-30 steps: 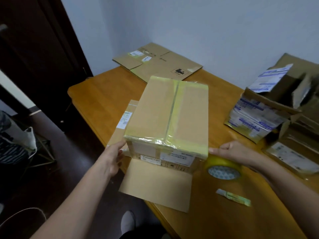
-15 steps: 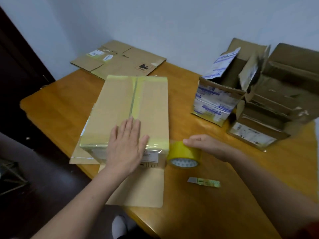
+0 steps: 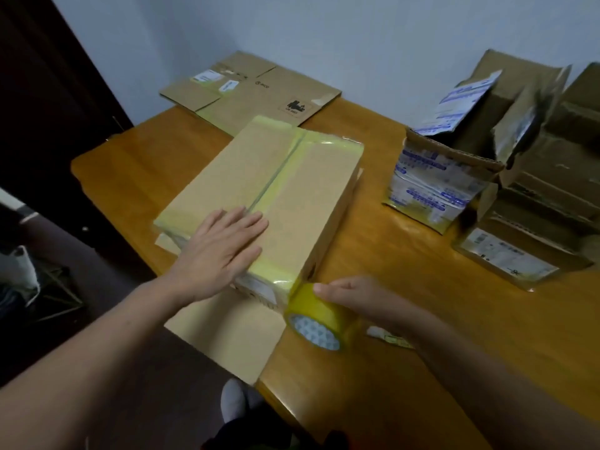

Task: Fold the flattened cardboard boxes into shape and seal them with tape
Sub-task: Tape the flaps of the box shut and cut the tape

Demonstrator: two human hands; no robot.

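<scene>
Covering box [image 3: 302, 190] edge, left hand [image 3: 220, 251] flat; right hand [image 3: 350, 295] grip clamps tape roll [image 3: 319, 311].

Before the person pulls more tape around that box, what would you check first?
1. Box steadied: left hand lies flat on its top. Ok.
2. Tape roll in grip: right hand curls over it at the box's near right corner. Ok.
3. Centre seam taped: yellow tape runs along it. Ok.
4. Near flap folded up: it lies flat, overhanging the table edge. Not ok.
5. Tape strand joined from roll to box: cannot tell.
</scene>
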